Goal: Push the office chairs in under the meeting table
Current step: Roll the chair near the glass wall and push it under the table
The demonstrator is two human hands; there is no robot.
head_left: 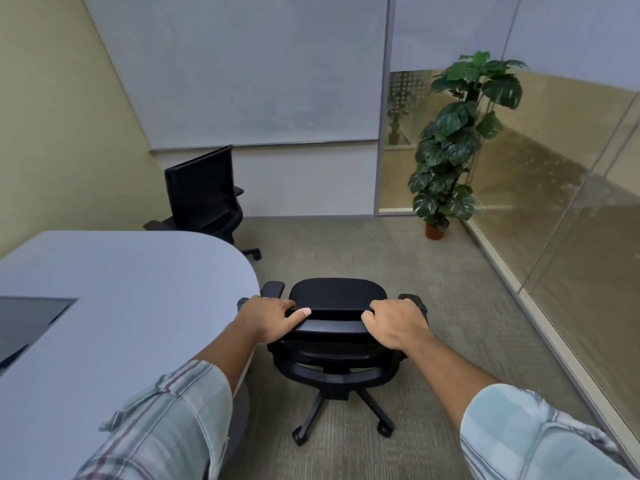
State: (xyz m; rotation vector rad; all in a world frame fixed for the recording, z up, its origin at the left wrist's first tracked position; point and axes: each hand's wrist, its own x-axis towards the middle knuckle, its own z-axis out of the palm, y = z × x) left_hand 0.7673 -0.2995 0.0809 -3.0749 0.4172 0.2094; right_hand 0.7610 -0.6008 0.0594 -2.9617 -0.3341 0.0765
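A black office chair (337,296) on castors stands on the carpet just right of the meeting table's rounded end. Its seat faces away from me and lies outside the table edge. My left hand (268,317) grips the left end of its backrest top bar, thumb on top. Over the bar's right end, my right hand (396,323) is closed. The grey meeting table (131,292) fills the left side. A second black chair (204,192) stands at the table's far side, its seat partly under the tabletop.
A potted leafy plant (453,143) stands in the far right corner. A glass partition (554,209) runs along the right. A dark inset panel (27,323) sits in the tabletop at the left. Carpet stretches between chair and plant.
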